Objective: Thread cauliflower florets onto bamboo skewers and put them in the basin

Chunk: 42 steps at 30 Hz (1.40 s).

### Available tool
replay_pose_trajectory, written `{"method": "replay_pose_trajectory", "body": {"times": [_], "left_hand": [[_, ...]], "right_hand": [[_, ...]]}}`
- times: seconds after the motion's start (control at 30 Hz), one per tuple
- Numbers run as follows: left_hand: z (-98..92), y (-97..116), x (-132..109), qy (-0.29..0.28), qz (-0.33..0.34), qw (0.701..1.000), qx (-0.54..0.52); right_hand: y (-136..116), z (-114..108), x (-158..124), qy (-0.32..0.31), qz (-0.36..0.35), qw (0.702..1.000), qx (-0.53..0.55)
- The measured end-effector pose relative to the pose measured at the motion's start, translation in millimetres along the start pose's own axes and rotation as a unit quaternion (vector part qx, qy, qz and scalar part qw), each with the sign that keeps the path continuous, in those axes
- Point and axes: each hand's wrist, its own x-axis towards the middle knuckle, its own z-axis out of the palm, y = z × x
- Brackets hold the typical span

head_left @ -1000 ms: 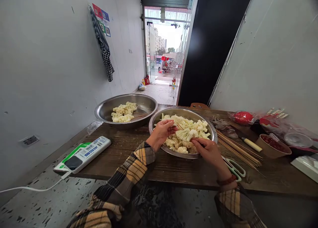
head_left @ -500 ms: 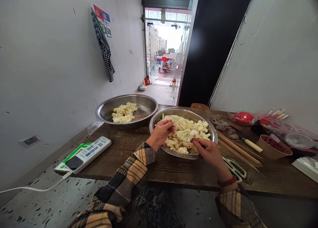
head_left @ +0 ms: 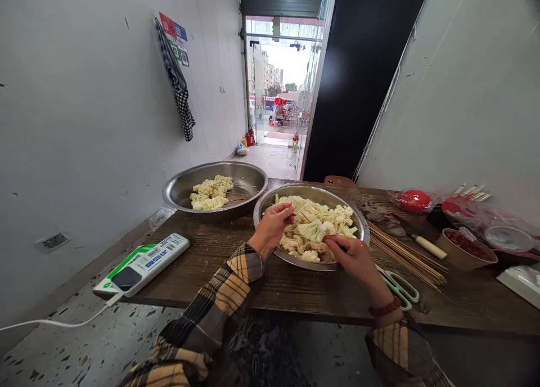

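Above the left part of the right metal bowl [head_left: 313,265], my left hand [head_left: 274,225] is pinched on a thin wooden skewer [head_left: 304,215] that points right. My right hand [head_left: 352,256] grips a pale cauliflower floret [head_left: 316,230] at its right side, over the same bowl. Many cauliflower pieces [head_left: 291,243] fill the bowl beneath both hands. Where the skewer's tip meets the floret is too small to tell. The left metal bowl [head_left: 177,191] holds more cauliflower [head_left: 211,193] with skewers among it.
Loose skewers [head_left: 405,252], green-handled scissors [head_left: 400,288], a knife [head_left: 429,247] and a paper bowl of red food [head_left: 468,249] lie at the right. A phone [head_left: 126,278] rests on a white device [head_left: 158,263] at the left.
The floret in my right hand has shifted very slightly left. My left hand keeps its pinch in nearly the same place.
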Motion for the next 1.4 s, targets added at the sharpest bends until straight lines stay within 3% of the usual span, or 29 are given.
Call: {"method": "replay_pose_trajectory", "body": {"times": [0.33,0.6,0.97,1.4], "left_hand": [[2.9,1.4,-4.0,-0.014,0.036,0.998,0.055],[-1.8,0.9,-3.4,-0.037,-0.026,0.998,0.039],[-1.2,-1.3,-4.1,-0.055,-0.013,0.997,0.056],[-0.9,-0.2,-8.1,-0.08,-0.051,0.995,0.027]], "right_hand": [[1.7,2.2,1.3,0.001,-0.005,1.0,-0.007],[0.1,-3.6,0.6,-0.023,-0.036,0.999,0.008],[-1.5,-0.5,-0.6,0.007,-0.027,1.0,-0.001],[1.6,1.1,-2.0,0.009,-0.024,0.999,-0.019]]}}
